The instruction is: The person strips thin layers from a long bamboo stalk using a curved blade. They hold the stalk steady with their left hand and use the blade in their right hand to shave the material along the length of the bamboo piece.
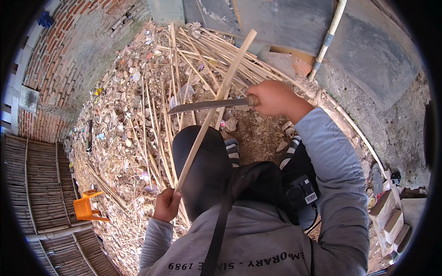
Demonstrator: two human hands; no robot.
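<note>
The person sits over a heap of split bamboo strips (184,69) spread across the littered ground. Their left hand (166,204) is closed around the lower end of a long bamboo stick (216,106), which slants up and away over the heap. The right hand (271,97) grips the handle of a long knife (207,106), its blade lying across the stick near its middle. An orange plastic chair (87,208) stands well left of the heap.
</note>
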